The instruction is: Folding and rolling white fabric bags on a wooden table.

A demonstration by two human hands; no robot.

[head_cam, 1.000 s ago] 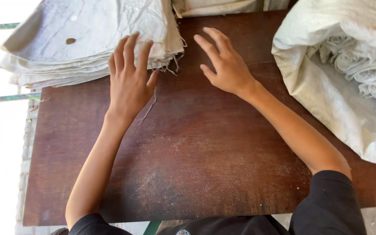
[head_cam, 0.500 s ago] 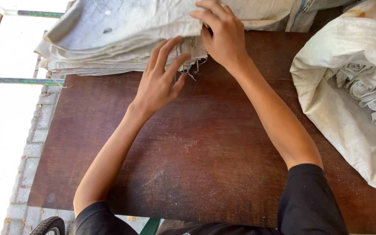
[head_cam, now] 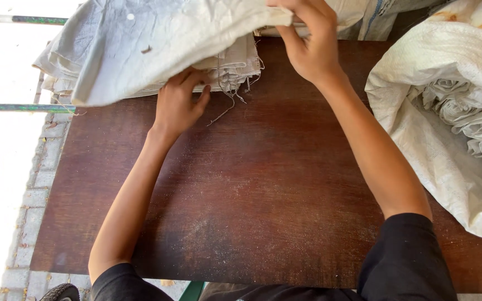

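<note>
At the far edge of the dark brown wooden tabletop (head_cam: 241,206) lies a stack of flat off-white woven sacks (head_cam: 227,64), frayed threads hanging loose off its near edge onto the wood. Top off-white woven sack (head_cam: 157,39) is lifted clear of the stack, sagging in a fold over the stack's left part. Right hand (head_cam: 308,42) pinches this top sack at its right edge, fingers closed on the cloth, thumb side partly cut off by the top of the view. Left hand (head_cam: 179,103) sits under the raised fold at the stack's near edge, fingers curled against the layers; fingertips hidden beneath the cloth, so the exact grip cannot be told.

Open room: wide bare wood between the stack and the person's body, dusted pale in the middle. Right side crowded by a large open white woven bag (head_cam: 419,111) holding rolled white sack bundles (head_cam: 475,128), its lower part overhanging the tabletop's right edge; bag cut off at the frame's right. Left of the tabletop: green metal bar (head_cam: 23,107), overexposed brick paving (head_cam: 34,189) below. Small black tyre (head_cam: 59,292) barely showing at bottom left. More cloth at top right, too cropped to make out.
</note>
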